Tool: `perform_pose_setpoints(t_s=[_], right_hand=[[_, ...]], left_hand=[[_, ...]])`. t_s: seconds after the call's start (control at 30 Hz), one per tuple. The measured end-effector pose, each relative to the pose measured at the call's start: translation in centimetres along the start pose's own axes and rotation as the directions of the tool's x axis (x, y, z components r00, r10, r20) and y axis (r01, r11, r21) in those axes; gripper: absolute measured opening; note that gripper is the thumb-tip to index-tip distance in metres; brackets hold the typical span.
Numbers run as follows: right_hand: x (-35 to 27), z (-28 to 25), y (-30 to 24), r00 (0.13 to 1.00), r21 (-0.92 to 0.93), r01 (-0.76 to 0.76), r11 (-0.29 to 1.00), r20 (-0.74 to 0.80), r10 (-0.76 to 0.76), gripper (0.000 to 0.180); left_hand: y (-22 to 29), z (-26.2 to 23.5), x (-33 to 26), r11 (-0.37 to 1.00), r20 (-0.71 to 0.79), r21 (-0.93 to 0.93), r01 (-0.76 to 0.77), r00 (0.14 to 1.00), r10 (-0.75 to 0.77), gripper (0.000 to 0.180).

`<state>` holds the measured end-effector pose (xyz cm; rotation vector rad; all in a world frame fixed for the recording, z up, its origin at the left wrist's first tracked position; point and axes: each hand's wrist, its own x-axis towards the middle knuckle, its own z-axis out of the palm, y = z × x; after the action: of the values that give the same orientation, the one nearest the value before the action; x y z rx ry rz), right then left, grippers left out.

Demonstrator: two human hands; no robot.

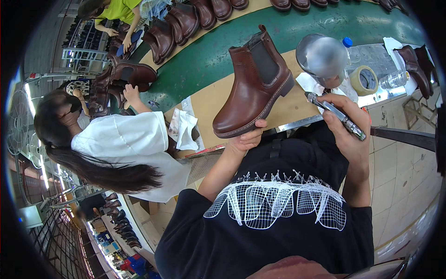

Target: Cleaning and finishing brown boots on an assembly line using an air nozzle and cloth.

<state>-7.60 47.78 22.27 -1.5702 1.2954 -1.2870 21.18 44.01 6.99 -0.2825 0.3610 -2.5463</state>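
A brown leather ankle boot (253,83) with dark elastic side panels and a heel loop is held up over the bench edge, its toe pointing to the lower left. My left hand (249,138) grips it from below, fingers around the sole near the toe. In my right hand (346,122) is a slim silver metal tool (341,117) with a dark tip, lying across the fingers under my thumb. The tool is apart from the boot; its exact kind I cannot make out. A rounded, shiny grey object (321,58), partly blurred, stands just beyond it.
The green conveyor belt (204,76) carries rows of brown boots (183,21). Tape roll (364,81), clear bottle (394,80) and white paper (185,128) lie along the brown bench edge (297,111). A co-worker in white (123,139) works close on my left; another (118,11) is farther off.
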Motion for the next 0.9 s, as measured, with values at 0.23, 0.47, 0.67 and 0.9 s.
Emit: perform_pose_setpoints(t_s=[0.23,0.47,0.67,0.9], right_hand=[[0.4,0.0,0.4,1.0,0.041,-0.015,0.999,-0.009,0.016,0.017],[1.0,-0.5,2.1,0.995,0.032,-0.102,0.994,0.011,0.102,0.017],[2.5,-1.8,3.8,0.963,0.079,-0.264,0.961,-0.035,0.268,0.021],[4.8,-1.6,6.2,0.938,0.074,-0.335,0.939,-0.068,0.34,0.02]], left_hand=[[-0.3,0.6,0.8,0.994,0.043,0.068,0.084,0.995,-0.087,0.079],[1.3,1.2,2.3,0.991,0.046,0.122,0.053,0.997,-0.059,0.077],[5.7,0.7,4.9,0.985,-0.058,0.173,-0.017,0.998,0.027,0.073],[16.8,1.7,16.0,0.91,-0.215,0.371,-0.186,0.936,0.278,0.082]])
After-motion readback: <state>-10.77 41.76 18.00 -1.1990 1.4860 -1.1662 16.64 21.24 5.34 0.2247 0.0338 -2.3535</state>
